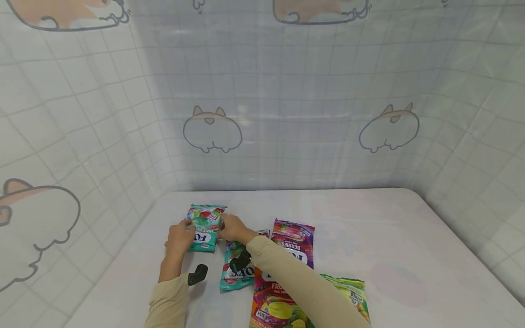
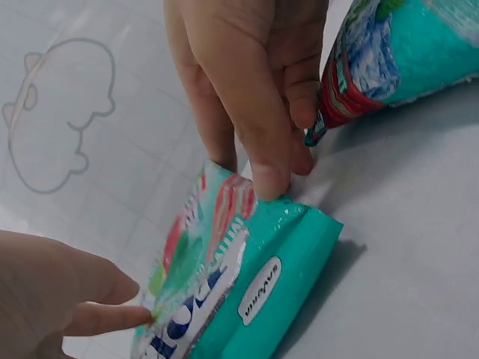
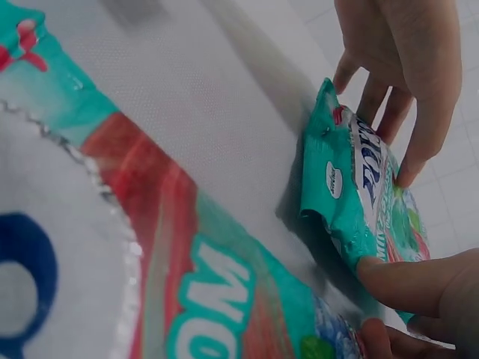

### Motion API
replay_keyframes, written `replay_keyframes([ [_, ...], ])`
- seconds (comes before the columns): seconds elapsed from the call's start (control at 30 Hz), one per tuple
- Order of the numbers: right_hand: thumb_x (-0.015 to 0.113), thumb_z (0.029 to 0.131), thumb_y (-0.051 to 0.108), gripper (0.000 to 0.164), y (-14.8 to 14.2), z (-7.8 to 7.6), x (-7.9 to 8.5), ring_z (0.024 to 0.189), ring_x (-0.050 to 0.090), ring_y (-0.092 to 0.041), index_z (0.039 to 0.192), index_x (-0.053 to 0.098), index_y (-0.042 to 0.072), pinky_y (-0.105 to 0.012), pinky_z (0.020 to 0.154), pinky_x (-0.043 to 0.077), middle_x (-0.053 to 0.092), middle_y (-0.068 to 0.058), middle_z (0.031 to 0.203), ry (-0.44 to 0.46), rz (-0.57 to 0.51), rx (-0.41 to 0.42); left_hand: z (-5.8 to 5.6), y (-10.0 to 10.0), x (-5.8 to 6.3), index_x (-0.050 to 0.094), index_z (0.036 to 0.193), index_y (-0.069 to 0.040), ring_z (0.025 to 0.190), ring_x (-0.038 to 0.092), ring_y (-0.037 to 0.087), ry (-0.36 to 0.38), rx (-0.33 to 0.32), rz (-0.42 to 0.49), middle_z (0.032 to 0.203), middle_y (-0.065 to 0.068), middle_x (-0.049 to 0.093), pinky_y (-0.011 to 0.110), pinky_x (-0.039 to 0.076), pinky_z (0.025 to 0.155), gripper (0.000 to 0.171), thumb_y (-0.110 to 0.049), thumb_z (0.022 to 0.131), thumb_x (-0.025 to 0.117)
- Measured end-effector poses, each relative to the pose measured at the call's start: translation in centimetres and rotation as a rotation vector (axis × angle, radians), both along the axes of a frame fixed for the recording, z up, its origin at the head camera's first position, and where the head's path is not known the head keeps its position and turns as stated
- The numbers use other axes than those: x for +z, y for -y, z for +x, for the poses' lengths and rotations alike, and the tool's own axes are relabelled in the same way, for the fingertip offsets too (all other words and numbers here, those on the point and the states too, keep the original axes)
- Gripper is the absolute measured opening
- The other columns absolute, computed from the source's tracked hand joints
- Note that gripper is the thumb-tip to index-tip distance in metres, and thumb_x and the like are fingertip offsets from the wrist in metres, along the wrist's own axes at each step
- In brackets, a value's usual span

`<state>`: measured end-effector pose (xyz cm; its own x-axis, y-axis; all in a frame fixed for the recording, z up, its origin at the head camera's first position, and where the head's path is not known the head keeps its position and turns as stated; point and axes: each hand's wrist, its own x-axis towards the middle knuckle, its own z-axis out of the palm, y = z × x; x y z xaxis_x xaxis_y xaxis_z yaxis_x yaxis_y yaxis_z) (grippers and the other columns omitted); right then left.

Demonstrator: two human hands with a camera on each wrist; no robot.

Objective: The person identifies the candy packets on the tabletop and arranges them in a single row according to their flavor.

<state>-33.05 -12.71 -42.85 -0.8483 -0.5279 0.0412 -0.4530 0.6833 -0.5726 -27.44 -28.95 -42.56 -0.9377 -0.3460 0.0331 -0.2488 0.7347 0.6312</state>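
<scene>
Teal packet (image 1: pixel 206 223) pinched at both sides, far left on the white table (image 1: pixel 348 228)

Glossy and wrinkled, the wrapper is printed with red and green fruit pictures toward its far end. A white panel with dark blue lettering is set toward its near end, and a small white oval is printed on the plain teal strip beyond that panel. The long axis is pointed from near to far, with the far end slanted slightly to the right; the printed face is turned upward, somewhat tilted. Whether the packet is fully borne by the table cannot be told.

Its left edge is pinched by the left hand (image 1: pixel 180 237), thumb on the face and fingers behind. Its right edge is held by the right hand (image 1: pixel 235 229), the thumb pressed at the edge and the fingers tucked beneath; both grips are closed to about the packet's thickness.

Nearer and to the right, a second teal packet (image 1: pixel 230 283) is laid, with a purple packet (image 1: pixel 293 234), a red packet (image 1: pixel 279 307) and a yellow-green packet (image 1: pixel 352 291) placed farther right
</scene>
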Motion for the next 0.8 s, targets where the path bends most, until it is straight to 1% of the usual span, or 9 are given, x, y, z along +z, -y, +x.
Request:
replay_keyframes([
  [0.07, 0.078, 0.084, 0.02, 0.048, 0.0, 0.0, 0.0, 0.077, 0.055, -0.013, 0.123, 0.058, 0.0, -0.024, 0.064, 0.046, 0.062, -0.006, 0.092, -0.003, 0.003, -0.001, -0.1, 0.0, -0.1, 0.043, 0.137, 0.01, 0.118, 0.039, 0.055, 0.024, 0.0, -0.009, 0.129, 0.041, 0.038, 0.072, 0.027, 0.093, 0.05, -0.02, 0.096, 0.042],
  [0.17, 0.078, 0.084, 0.02, 0.045, 0.0, 0.1, 0.1, 0.075, 0.055, -0.014, 0.119, 0.059, -0.001, -0.024, 0.062, 0.046, 0.062, -0.006, 0.089, -0.006, 0.004, 0.004, -0.2, -0.1, -0.2, 0.042, 0.138, 0.009, 0.117, 0.04, 0.056, 0.05, -0.002, -0.035, 0.129, 0.041, 0.039, 0.072, 0.027, 0.092, 0.052, -0.021, 0.095, 0.043],
  [0.33, 0.077, 0.085, 0.021, 0.044, -0.1, 0.1, 0.0, 0.073, 0.055, -0.014, 0.119, 0.061, -0.002, -0.025, 0.061, 0.046, 0.062, -0.007, 0.088, -0.001, 0.01, 0.006, 0.1, -0.2, -0.1, 0.034, 0.143, 0.009, 0.121, 0.036, 0.057, 0.109, -0.04, -0.057, 0.132, 0.042, 0.034, 0.073, 0.024, 0.096, 0.058, -0.025, 0.097, 0.044],
  [0.4, 0.076, 0.085, 0.022, 0.042, -0.2, 0.1, -0.1, 0.071, 0.053, -0.012, 0.117, 0.062, -0.001, -0.024, 0.06, 0.045, 0.062, -0.005, 0.087, -0.002, 0.021, 0.003, 0.1, -0.5, 0.0, 0.032, 0.143, 0.01, 0.121, 0.034, 0.059, 0.124, -0.059, -0.07, 0.132, 0.043, 0.033, 0.073, 0.023, 0.096, 0.059, -0.025, 0.098, 0.044],
  [0.53, 0.077, 0.084, 0.022, 0.027, -0.2, 0.1, 0.0, 0.064, 0.048, -0.012, 0.099, 0.064, 0.004, -0.025, 0.055, 0.04, 0.06, -0.004, 0.079, 0.003, 0.031, 0.019, 0.0, -0.8, 0.1, 0.03, 0.143, 0.012, 0.122, 0.032, 0.06, 0.131, -0.073, -0.108, 0.132, 0.044, 0.032, 0.073, 0.021, 0.097, 0.06, -0.025, 0.097, 0.043],
  [0.57, 0.076, 0.084, 0.022, 0.027, -0.3, 0.1, 0.1, 0.064, 0.048, -0.013, 0.099, 0.063, 0.004, -0.024, 0.055, 0.04, 0.06, -0.004, 0.079, 0.006, 0.035, 0.026, -0.1, -0.8, 0.1, 0.03, 0.143, 0.012, 0.122, 0.032, 0.06, 0.127, -0.075, -0.119, 0.132, 0.045, 0.032, 0.074, 0.021, 0.097, 0.06, -0.025, 0.097, 0.043],
  [0.63, 0.076, 0.084, 0.022, 0.03, -0.4, 0.4, 0.4, 0.07, 0.053, -0.013, 0.103, 0.063, 0.004, -0.024, 0.058, 0.043, 0.063, -0.005, 0.086, 0.019, 0.035, 0.034, -0.2, -0.9, 0.1, 0.031, 0.141, 0.014, 0.123, 0.03, 0.061, 0.117, -0.077, -0.136, 0.132, 0.045, 0.032, 0.074, 0.019, 0.097, 0.06, -0.024, 0.097, 0.043],
  [0.73, 0.076, 0.085, 0.022, 0.048, -0.7, 1.0, 0.9, 0.091, 0.061, -0.015, 0.124, 0.059, 0.001, -0.024, 0.071, 0.05, 0.065, -0.007, 0.11, 0.043, 0.026, 0.034, -0.1, -1.2, 0.5, 0.035, 0.137, 0.018, 0.124, 0.028, 0.061, 0.089, -0.092, -0.161, 0.133, 0.046, 0.031, 0.075, 0.019, 0.097, 0.058, -0.023, 0.097, 0.045],
  [0.8, 0.075, 0.086, 0.021, 0.057, -1.2, 1.5, 1.4, 0.105, 0.061, -0.019, 0.134, 0.053, 0.0, -0.027, 0.08, 0.051, 0.062, -0.009, 0.122, 0.057, -0.004, 0.035, 0.2, -1.5, 1.1, 0.038, 0.133, 0.02, 0.123, 0.03, 0.061, 0.053, -0.106, -0.18, 0.132, 0.046, 0.033, 0.073, 0.024, 0.098, 0.056, -0.022, 0.097, 0.045],
])
